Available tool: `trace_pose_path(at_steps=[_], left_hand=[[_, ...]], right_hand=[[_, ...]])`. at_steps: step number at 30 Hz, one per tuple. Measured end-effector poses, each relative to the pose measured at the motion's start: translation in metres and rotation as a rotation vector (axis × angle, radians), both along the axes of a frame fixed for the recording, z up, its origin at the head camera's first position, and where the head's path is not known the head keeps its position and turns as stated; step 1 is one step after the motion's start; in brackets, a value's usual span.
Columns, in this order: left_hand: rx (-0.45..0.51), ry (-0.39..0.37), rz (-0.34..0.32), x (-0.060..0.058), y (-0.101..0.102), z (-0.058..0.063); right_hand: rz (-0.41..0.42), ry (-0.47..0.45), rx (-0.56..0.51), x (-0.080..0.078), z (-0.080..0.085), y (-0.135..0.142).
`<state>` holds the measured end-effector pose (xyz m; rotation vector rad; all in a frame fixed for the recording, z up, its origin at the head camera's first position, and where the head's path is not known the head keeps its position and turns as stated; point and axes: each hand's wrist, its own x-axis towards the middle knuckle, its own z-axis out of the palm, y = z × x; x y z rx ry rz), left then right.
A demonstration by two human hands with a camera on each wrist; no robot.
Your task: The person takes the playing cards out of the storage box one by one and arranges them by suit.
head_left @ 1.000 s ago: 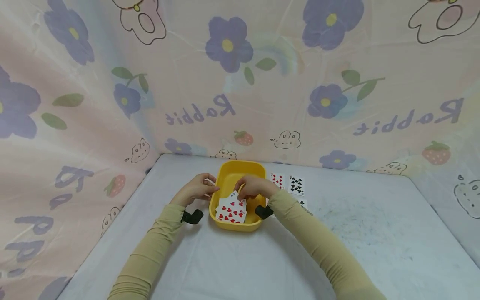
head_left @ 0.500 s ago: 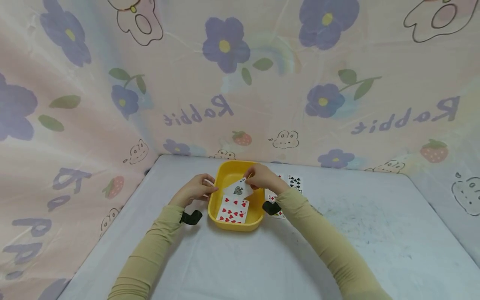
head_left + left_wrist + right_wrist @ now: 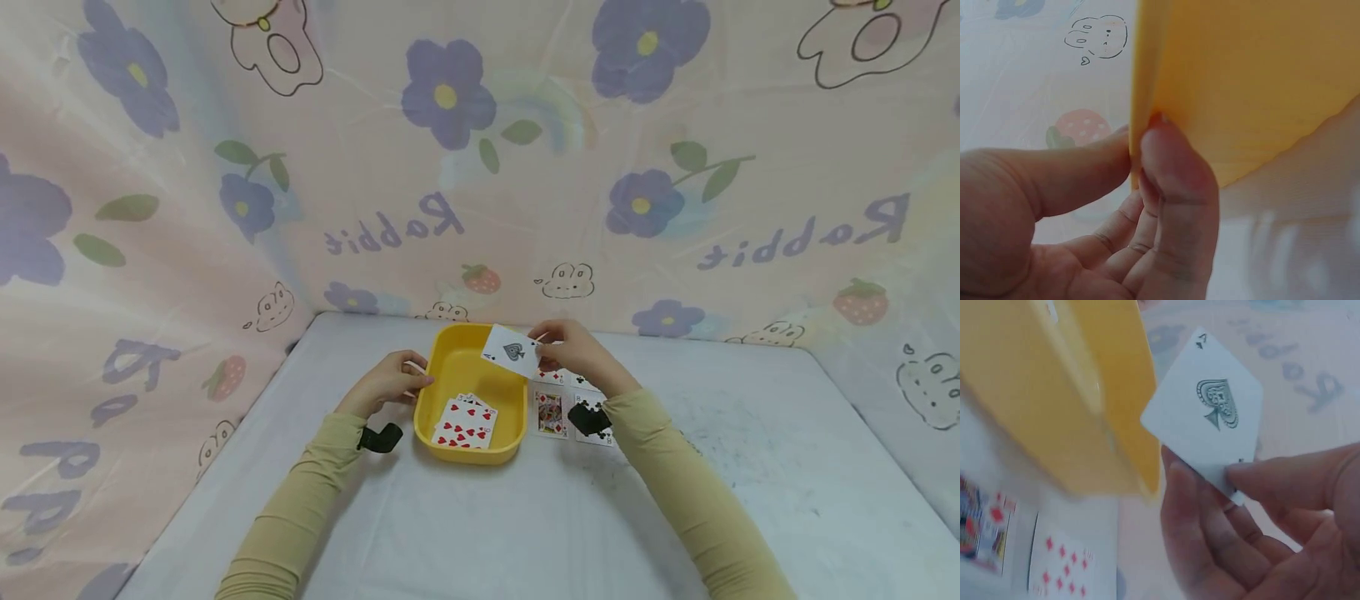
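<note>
My right hand point(image 3: 573, 350) pinches an ace of spades point(image 3: 512, 351) by one corner, face up, above the right rim of a yellow tray point(image 3: 429, 358). In the right wrist view the ace point(image 3: 1210, 406) sits between thumb and fingertips, apart from the tray wall. At the tray's left side, my left hand point(image 3: 390, 382) grips the rim; the left wrist view has the wall point(image 3: 1142, 75) between thumb and index finger. Inside the tray, toward its near end, lies a small pile of playing cards point(image 3: 465, 423) topped by a heart card.
Right of the tray, several cards lie face up on the white table point(image 3: 465, 525), including a king of diamonds point(image 3: 551, 414) and a club card point(image 3: 596, 432) partly covered by the wrist camera. A patterned cloth wall point(image 3: 525, 208) stands behind.
My right hand has lifted the ace of spades from the pile and carried it right to the tray's far right rim. The left hand keeps its place at the tray.
</note>
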<state>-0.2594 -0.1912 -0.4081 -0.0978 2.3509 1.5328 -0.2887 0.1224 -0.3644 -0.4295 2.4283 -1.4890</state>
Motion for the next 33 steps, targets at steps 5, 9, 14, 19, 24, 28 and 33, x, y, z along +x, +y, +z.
trace_pose_path(at_steps=[5, 9, 14, 19, 24, 28, 33], left_hand=[[-0.001, -0.007, 0.009, 0.000, -0.001, 0.000], [-0.004, 0.000, 0.009, 0.000, -0.001, 0.002], [-0.001, 0.009, 0.006, 0.000, -0.001, 0.003], [0.002, 0.017, 0.004, 0.000, 0.000, 0.002], [-0.005, 0.009, 0.010, -0.001, -0.001, 0.001], [-0.009, -0.005, 0.015, -0.001, -0.001, 0.000], [-0.002, 0.000, 0.012, 0.001, 0.001, 0.001]], right_hand=[[-0.043, 0.007, -0.031, 0.000, -0.005, 0.027], [-0.063, -0.016, -0.057, -0.002, -0.010, 0.047], [-0.076, -0.062, -0.078, -0.004, -0.016, 0.071], [-0.121, -0.082, -0.067, -0.004, -0.024, 0.096], [-0.168, -0.067, -0.014, -0.002, -0.031, 0.117], [-0.230, -0.094, -0.006, -0.002, -0.043, 0.129], [-0.310, -0.132, 0.007, -0.004, -0.060, 0.147]])
